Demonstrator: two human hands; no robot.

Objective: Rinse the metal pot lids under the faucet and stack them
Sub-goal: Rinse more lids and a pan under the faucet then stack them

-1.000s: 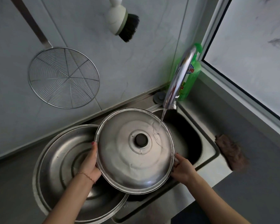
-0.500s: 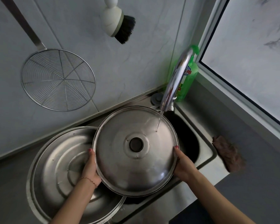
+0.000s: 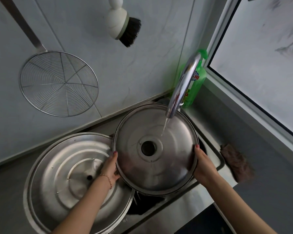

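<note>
Since half a second back we have carried the smaller lid (image 3: 155, 149) up and toward the faucet (image 3: 181, 92), so the water stream (image 3: 165, 127) now lands just above and right of the dark centre hole instead of out near the rim. From the head view, we hold this lid over the sink (image 3: 215, 159), its hollow underside facing us and tipped toward us, probably so the water sheets across the inside and drains off the low edge into the basin. Our left hand (image 3: 109, 169) clasps the left rim with fingers curled behind it and a fingertip on the edge; our right hand (image 3: 202, 164) clasps the right rim the same way. Each grip is closed on the rim, so the lid hangs between them and its centre stays clear for the water. Beside it on the counter (image 3: 7, 191) lies the larger lid (image 3: 71, 179), also underside up, its edge tucked under the held lid and our left wrist; we judge it the base for stacking.
</note>
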